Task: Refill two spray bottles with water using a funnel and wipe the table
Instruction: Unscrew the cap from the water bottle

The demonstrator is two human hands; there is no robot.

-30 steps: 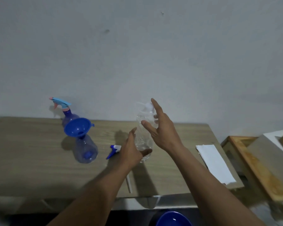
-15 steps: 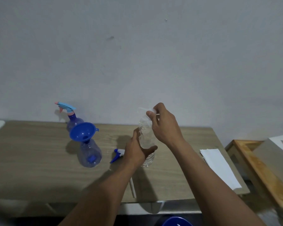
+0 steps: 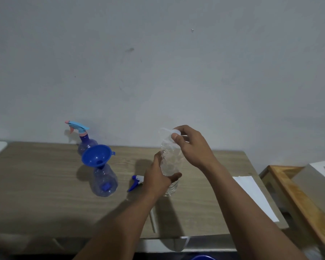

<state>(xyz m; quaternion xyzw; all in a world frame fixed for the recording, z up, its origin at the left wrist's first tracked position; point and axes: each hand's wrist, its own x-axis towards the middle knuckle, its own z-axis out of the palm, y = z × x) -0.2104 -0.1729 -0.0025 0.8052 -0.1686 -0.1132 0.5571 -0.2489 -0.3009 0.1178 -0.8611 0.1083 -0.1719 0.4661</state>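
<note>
A clear spray bottle (image 3: pixel 170 162) with a white trigger head stands upright on the wooden table (image 3: pixel 36 184). My left hand (image 3: pixel 159 180) wraps its body and my right hand (image 3: pixel 190 145) is closed on its white head (image 3: pixel 167 132). To the left, a blue funnel (image 3: pixel 96 156) sits in the open neck of a purple-tinted bottle (image 3: pixel 105 182). Behind that stands a second purple-tinted spray bottle (image 3: pixel 85 143) with a light-blue trigger. A blue and white trigger head (image 3: pixel 136 182) lies loose on the table beside my left hand.
A folded white cloth (image 3: pixel 253 196) lies near the table's right edge. A wooden frame with boards (image 3: pixel 298 199) stands to the right of the table. A blue rim (image 3: pixel 203 257) shows at the bottom edge. The wall runs directly behind the table.
My right hand went from open beside the clear bottle's top to closed on its white head. My left hand kept its hold on the bottle's body.
</note>
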